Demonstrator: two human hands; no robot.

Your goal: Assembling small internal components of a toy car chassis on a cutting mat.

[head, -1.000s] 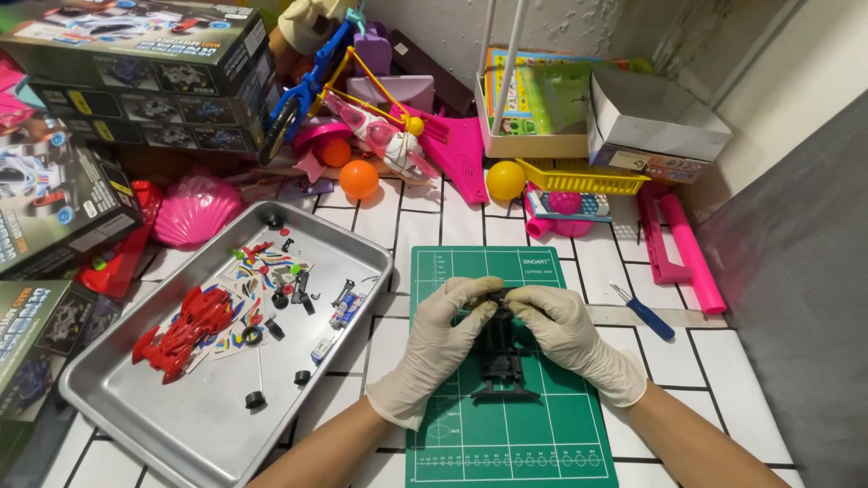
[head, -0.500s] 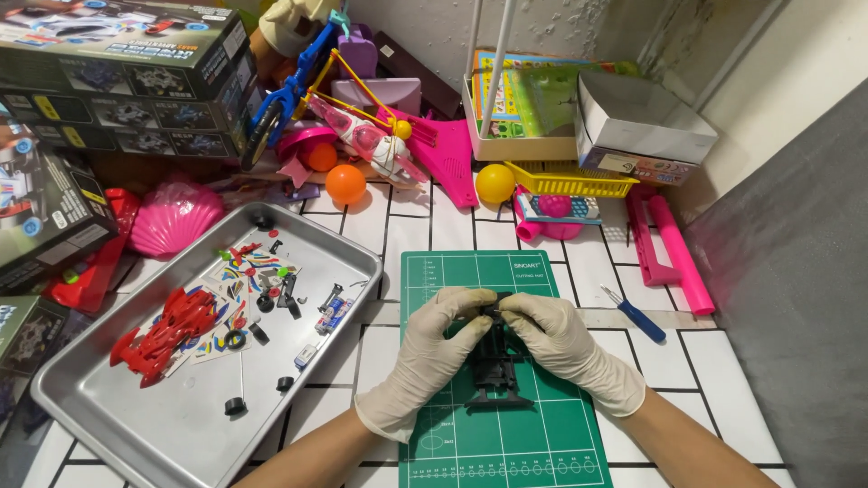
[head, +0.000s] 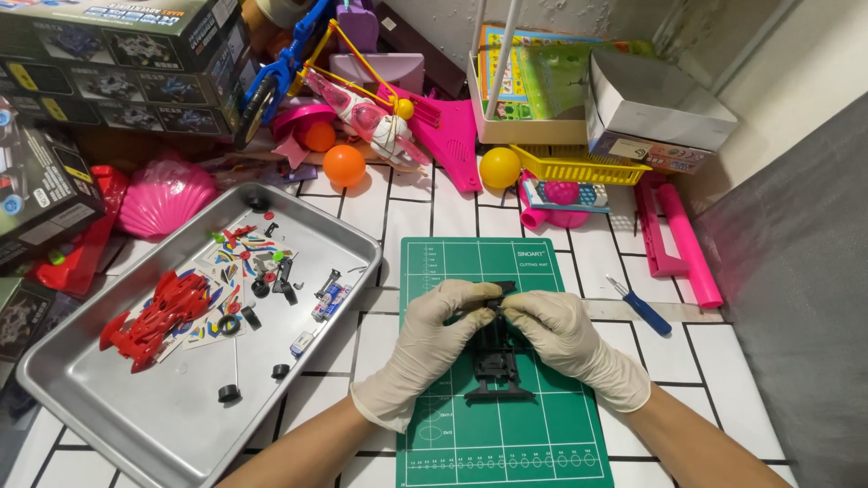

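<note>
Gloved hands meet at lower centre of the frame over a green cutting mat (head: 506, 443), where a black toy-car chassis (head: 495, 361) lies lengthwise. Left hand (head: 432, 339) and right hand (head: 565, 336) both pinch the chassis at its far end, fingers curled tight around the black plastic, fingertips nearly touching each other. At left sits a steel tray (head: 117, 398) holding a red car body (head: 155, 316), a sticker sheet (head: 237, 271), small black wheels (head: 228, 393) and loose parts. Just right of the mat, on the white tiled tabletop, lies a blue-handled screwdriver (head: 640, 305). Across the top of the frame, toys pile up: an orange ball (head: 344, 165), a yellow ball (head: 500, 167), a pink shell (head: 167, 197), a yellow basket (head: 579, 165), stacked kit boxes (head: 108, 54) at upper left and a white carton (head: 655, 113) at upper right.
</note>
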